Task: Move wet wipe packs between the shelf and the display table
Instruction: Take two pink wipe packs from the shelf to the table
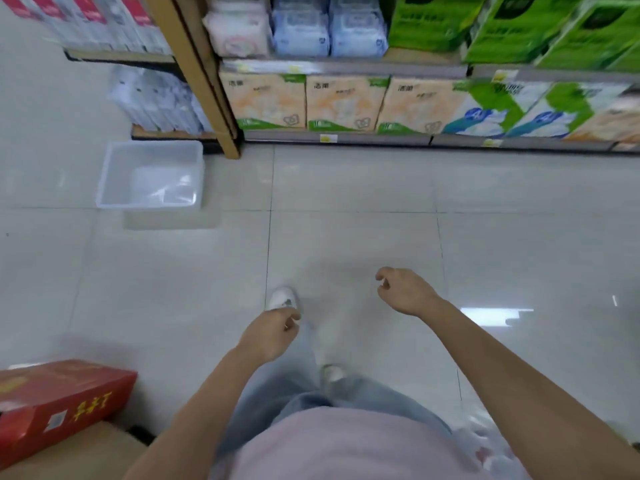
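Wet wipe packs point(299, 32): one pink stack and two blue stacks, side by side on the upper tier in view, fronts turned to the aisle, likely for easy reading and reach. Print too blurred to read.
Shelf point(343, 68): grey price rail along its edge; it stands ahead of the person, across a stretch of floor point(346, 181).
Left hand point(273, 336): low in front of the body, fingers loosely curled, holding nothing.
Right hand point(403, 291): raised slightly ahead, fingers loosely curled, holding nothing. Both hands seem free because no pack is picked up yet.
Step in hand: judged as the approach to the shelf for a pickup; one shoe point(282, 297) is forward.
Tissue packs point(344, 103): lower tier, upright in a row, directly under the wipes.
Green packs point(519, 26): upper tier, to the right of the blue stacks.
Clear bin point(150, 174): on the floor beside the shelf post, possibly a carrier for stock; contents unclear.
Red box point(52, 407): lower left, lying on a brown surface point(86, 452); whether this is the display table cannot be told.
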`<control>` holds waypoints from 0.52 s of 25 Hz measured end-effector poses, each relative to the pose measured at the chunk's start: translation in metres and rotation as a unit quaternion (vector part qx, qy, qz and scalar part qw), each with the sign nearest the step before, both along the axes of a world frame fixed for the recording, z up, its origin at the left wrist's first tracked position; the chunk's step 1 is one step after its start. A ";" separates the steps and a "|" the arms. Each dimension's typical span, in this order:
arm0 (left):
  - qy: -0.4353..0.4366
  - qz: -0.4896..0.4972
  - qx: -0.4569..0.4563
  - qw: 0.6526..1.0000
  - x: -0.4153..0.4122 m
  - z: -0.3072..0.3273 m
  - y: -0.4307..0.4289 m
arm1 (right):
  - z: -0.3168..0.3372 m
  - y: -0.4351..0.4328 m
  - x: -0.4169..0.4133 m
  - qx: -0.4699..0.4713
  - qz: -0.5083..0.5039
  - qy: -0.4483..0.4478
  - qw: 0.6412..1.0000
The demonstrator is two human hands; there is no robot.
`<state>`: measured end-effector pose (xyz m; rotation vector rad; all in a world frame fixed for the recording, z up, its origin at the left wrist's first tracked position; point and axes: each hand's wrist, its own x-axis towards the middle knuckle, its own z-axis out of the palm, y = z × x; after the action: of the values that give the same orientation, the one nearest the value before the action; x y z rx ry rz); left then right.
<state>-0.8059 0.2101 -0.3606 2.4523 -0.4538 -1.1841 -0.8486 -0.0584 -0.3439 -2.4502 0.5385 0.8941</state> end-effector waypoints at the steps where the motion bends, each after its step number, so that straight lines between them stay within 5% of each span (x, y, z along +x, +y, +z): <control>1: 0.004 0.004 0.001 1.000 0.026 -0.005 -0.005 | -0.001 -0.008 0.025 0.004 -0.011 -0.001 1.000; 13: -0.119 -0.110 -0.036 0.986 0.427 0.070 -0.152 | 0.018 -0.103 0.209 0.011 -0.140 0.026 0.990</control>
<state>-0.3790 0.0581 -0.2906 2.5402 -0.8391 -0.9373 -0.6396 -0.1619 -0.3263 -2.2639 0.8619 0.8426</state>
